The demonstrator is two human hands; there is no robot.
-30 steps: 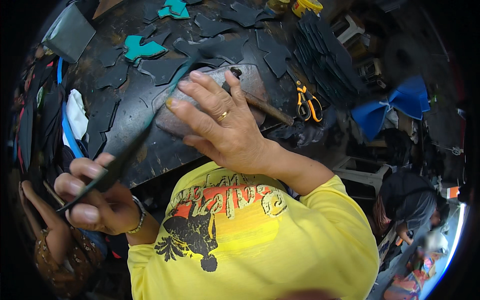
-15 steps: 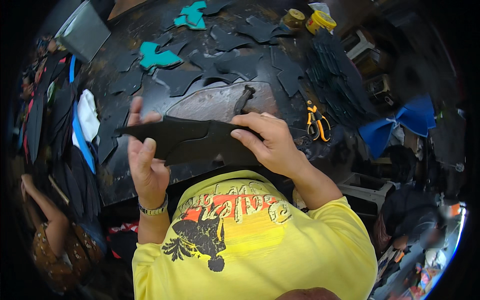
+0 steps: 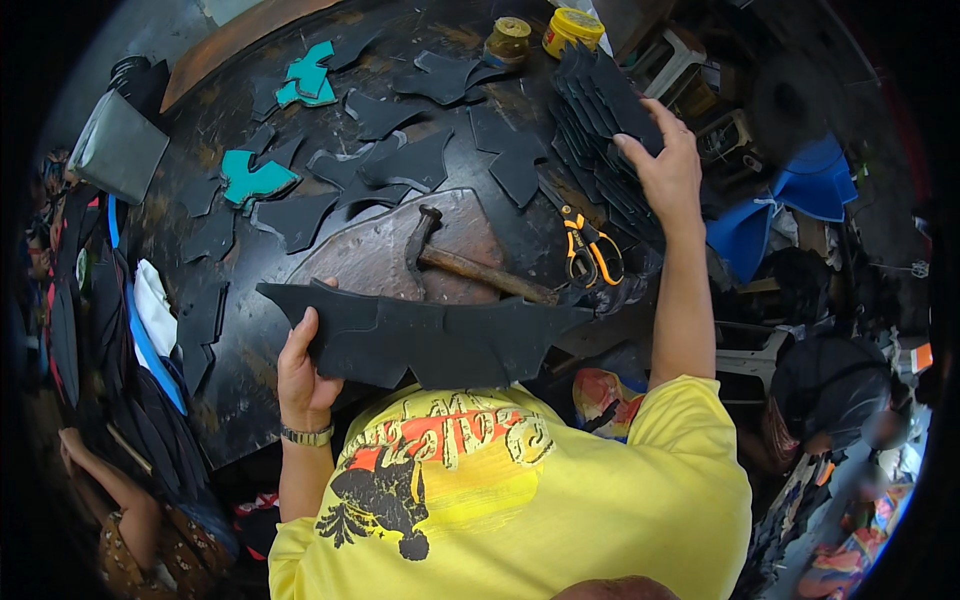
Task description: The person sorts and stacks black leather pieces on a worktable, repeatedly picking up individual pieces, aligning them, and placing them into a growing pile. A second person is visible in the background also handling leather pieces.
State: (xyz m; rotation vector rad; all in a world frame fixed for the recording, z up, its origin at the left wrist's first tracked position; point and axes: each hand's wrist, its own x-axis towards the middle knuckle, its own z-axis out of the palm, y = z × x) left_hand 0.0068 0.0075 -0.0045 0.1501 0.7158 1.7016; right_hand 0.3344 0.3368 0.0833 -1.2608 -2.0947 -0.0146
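Head view. The left hand [image 3: 305,375] grips one long black cut piece [image 3: 430,340] at its left end, thumb over the top face and fingers curled beneath; the piece is held level above the near edge of the counter [image 3: 250,350], just in front of the person's yellow shirt [image 3: 520,500]. The right hand [image 3: 665,165] is stretched out to the far right of the counter, fingers spread flat on a stack of black cut pieces [image 3: 600,110]; whether it pinches a piece or merely presses on the stack cannot be told.

Judged progress: one piece is in hand and off the counter. Many loose black cut pieces [image 3: 420,160] lie scattered, apart from one another, across the far half, together with several teal pieces [image 3: 255,180]. On that evidence, the bulk of the material remains unhandled.

Other items noted: a hammer [image 3: 470,265] rests on a rounded stone slab [image 3: 400,255] at mid-counter; orange-handled scissors [image 3: 590,250] lie just right of it; two jars [image 3: 540,35] stand at the far edge. Another person's arm [image 3: 110,490] shows at lower left, well apart from the work.
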